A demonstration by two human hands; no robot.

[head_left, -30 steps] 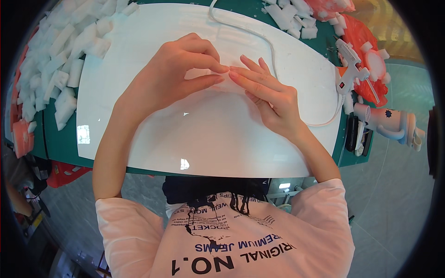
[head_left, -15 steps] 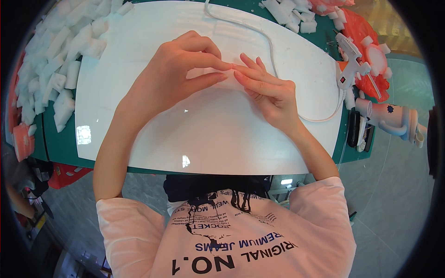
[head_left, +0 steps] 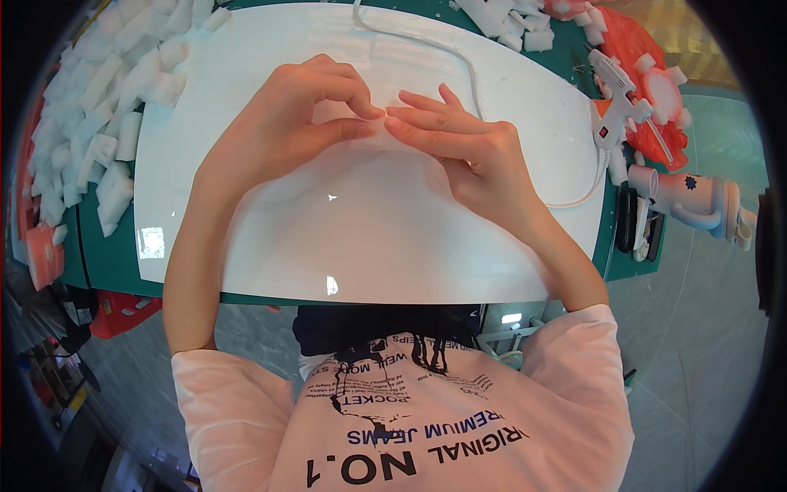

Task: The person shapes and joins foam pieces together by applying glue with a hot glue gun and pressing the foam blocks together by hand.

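Note:
Over the glossy white board (head_left: pixel 369 238), my two hands meet at the fingertips. Thumb and index finger of my left hand (head_left: pixel 307 119) are drawn together in a pinch; anything between them is too small to make out. My right hand (head_left: pixel 475 148) faces it with fingers stretched out and spread, palm side partly turned down. Its index and thumb tips come close to the left fingertips, and I see nothing held in it.
White foam pieces (head_left: pixel 106 107) pile up at the left, with more foam (head_left: pixel 512 20) at the far edge. A white glue gun (head_left: pixel 615 98) lies at right, its cord (head_left: pixel 467 61) crossing the board. Beyond are a red plastic bag (head_left: pixel 631 41) and a pale tumbler (head_left: pixel 697 201).
Both hands have shifted slightly left. The right fingers have slipped out from between the left thumb and index finger, which have closed toward each other.

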